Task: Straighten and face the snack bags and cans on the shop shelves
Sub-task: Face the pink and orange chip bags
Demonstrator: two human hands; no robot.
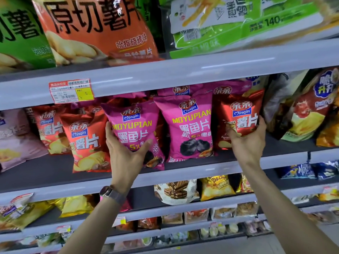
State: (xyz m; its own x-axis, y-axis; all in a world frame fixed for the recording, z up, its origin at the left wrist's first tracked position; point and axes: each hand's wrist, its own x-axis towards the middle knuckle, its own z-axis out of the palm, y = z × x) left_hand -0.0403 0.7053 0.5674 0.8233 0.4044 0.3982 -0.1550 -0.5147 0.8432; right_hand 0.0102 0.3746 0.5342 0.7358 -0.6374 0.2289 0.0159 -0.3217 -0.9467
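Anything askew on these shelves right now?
Yes. The green fries bags on the top shelf lie flat in a pile; the orange chip bag beside them stands upright. The left pink bag tilts.

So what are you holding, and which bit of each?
The left grip holds the left pink bag by its lower left side; the right grip holds the rightmost red bag by its bottom.
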